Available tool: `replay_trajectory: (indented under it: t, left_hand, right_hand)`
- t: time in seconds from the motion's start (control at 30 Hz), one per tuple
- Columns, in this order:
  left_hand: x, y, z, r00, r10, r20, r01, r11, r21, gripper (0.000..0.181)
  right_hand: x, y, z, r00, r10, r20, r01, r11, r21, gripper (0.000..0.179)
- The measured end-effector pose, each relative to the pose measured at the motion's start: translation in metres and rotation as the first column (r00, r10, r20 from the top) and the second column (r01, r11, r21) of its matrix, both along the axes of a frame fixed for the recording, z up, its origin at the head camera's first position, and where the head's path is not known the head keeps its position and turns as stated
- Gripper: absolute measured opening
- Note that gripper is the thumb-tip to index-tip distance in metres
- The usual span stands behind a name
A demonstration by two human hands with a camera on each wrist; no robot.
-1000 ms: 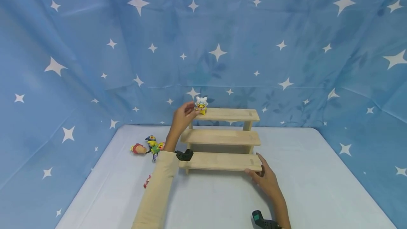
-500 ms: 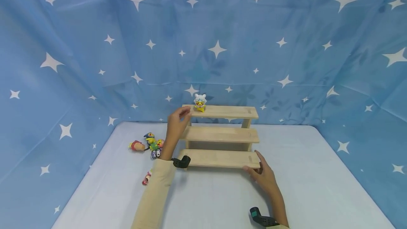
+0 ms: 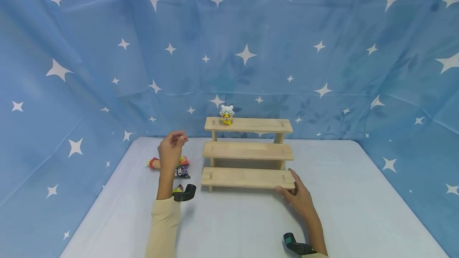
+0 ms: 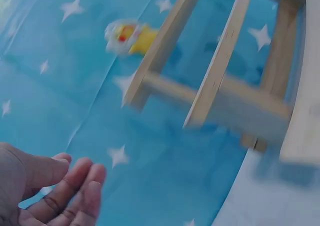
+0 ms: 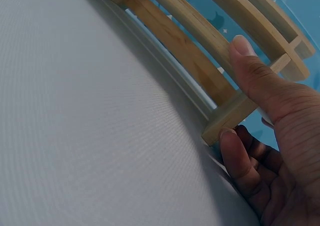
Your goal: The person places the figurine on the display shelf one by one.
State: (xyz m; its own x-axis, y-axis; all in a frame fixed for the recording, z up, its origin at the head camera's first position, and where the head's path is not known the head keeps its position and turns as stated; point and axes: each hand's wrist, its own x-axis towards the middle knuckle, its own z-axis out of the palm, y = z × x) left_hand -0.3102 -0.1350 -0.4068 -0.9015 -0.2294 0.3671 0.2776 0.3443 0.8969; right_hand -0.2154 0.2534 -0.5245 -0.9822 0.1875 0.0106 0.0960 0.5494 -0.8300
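Note:
A small yellow figurine in a white hood [image 3: 226, 115] stands near the left end of the top tier of a three-tier wooden display shelf [image 3: 247, 151]. My left hand [image 3: 170, 150] is in the air left of the shelf, fingers loosely bent. Nothing lies between its thumb and fingertips in the left wrist view, where the figurine [image 4: 129, 38] shows beyond the hand. At the right end of the lowest tier, my right hand [image 3: 299, 198] grips the shelf. In the right wrist view, its thumb lies over the board and its fingers curl at the side support [image 5: 232, 116].
Several small figurines lie on the white table left of the shelf, partly hidden by my left hand and forearm. Among them are a red and tan one [image 3: 154, 163] and a dark purple one [image 3: 182, 170]. A blue star-patterned cloth [image 3: 247, 79] hangs behind.
My left hand has let go of the hooded figurine, leaving it on the top tier, and moved left and down over the other figurines. My right hand keeps its grip on the shelf.

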Motion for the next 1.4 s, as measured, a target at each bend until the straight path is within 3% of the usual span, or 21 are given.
replay_trajectory:
  t: [0.13,0.3,0.47,0.63,0.87,1.0,1.13,1.4]
  left_hand:
    - [0.008,-0.021,-0.008,0.997,0.034,0.072,-0.033,0.999,-0.013,0.023]
    - [0.014,-0.038,-0.019,0.976,0.045,0.211,-0.018,0.992,-0.125,0.028]
    - [0.02,-0.047,-0.025,0.953,-0.022,0.301,0.102,0.962,-0.254,0.029]
    - [0.025,-0.047,-0.029,0.94,-0.112,0.323,0.228,0.91,-0.347,0.027]
    - [0.036,-0.043,-0.036,0.908,-0.121,0.401,0.298,0.859,-0.415,0.024]
    - [0.042,-0.039,-0.036,0.874,-0.169,0.455,0.376,0.83,-0.413,0.025]
    - [0.045,-0.036,-0.034,0.834,-0.14,0.533,0.417,0.793,-0.444,0.028]
    - [0.053,-0.035,-0.029,0.726,-0.057,0.686,0.535,0.673,-0.511,0.029]
  right_hand:
    - [0.001,0.002,-0.001,1.0,-0.003,0.013,0.003,1.0,-0.01,0.093]
    - [0.005,0.001,-0.001,1.0,-0.012,0.024,0.013,1.0,-0.007,0.091]
    - [0.005,0.0,-0.001,1.0,0.001,0.018,-0.001,1.0,-0.012,0.09]
    - [0.003,0.001,-0.003,1.0,0.001,0.008,-0.001,1.0,-0.016,0.09]
    - [0.002,0.0,-0.001,1.0,0.011,0.013,-0.01,1.0,-0.019,0.092]
    - [0.002,0.0,0.0,1.0,0.009,0.013,-0.009,1.0,-0.015,0.092]
    - [0.0,0.0,0.001,1.0,0.01,0.007,-0.01,1.0,-0.011,0.091]
    - [0.0,0.0,0.003,1.0,0.005,0.01,-0.005,1.0,-0.008,0.091]
